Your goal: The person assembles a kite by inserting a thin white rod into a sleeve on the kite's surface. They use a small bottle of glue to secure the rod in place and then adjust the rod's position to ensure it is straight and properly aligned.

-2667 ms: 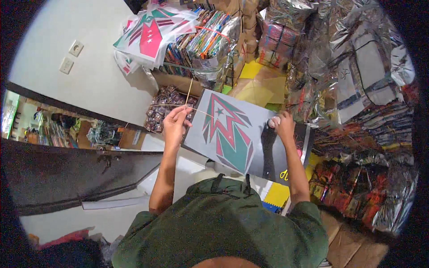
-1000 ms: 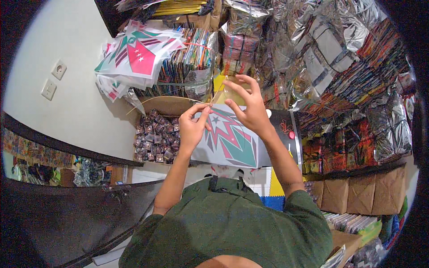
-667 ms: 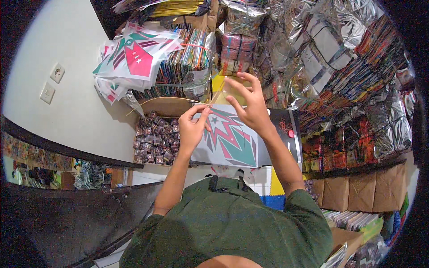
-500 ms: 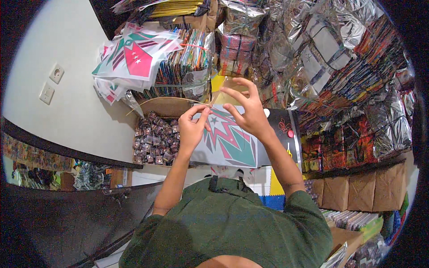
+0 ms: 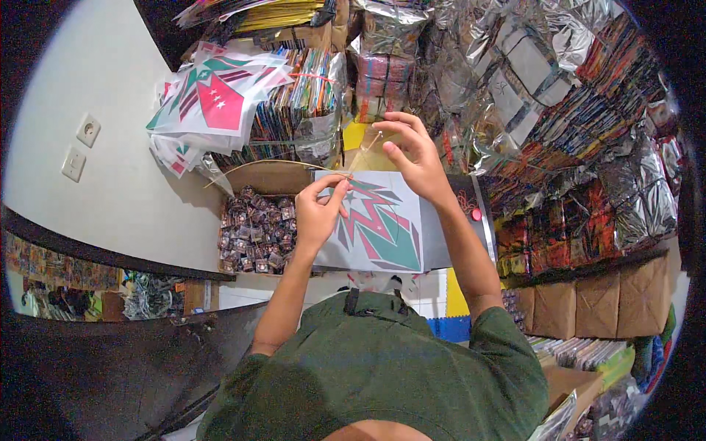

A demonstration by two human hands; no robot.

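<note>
My left hand [image 5: 321, 209] pinches a thin bamboo stick [image 5: 272, 162] near its right end, where it meets a second, shorter stick [image 5: 364, 151] that slants up toward my right hand. The long stick bows out to the left. My right hand [image 5: 419, 163] is raised with fingers apart near the short stick's tip; I cannot make out anything held in it. Below both hands lies a pale sheet [image 5: 334, 253] printed with green, pink and grey angular shapes and a star. A fine dark line, perhaps thread, curves over it.
An open box of small wrapped items [image 5: 257, 234] stands left of the sheet. Printed sheets [image 5: 213, 103] lie on packed bundles behind. Wrapped stacks [image 5: 588, 132] crowd the right side. A red round object [image 5: 476, 214] and red cord rest on a black surface. A wall with sockets is at left.
My right hand's fingers have shifted slightly away from the sticks, and the short stick shows more clearly. My left hand keeps its pinch. The view has shifted a little.
</note>
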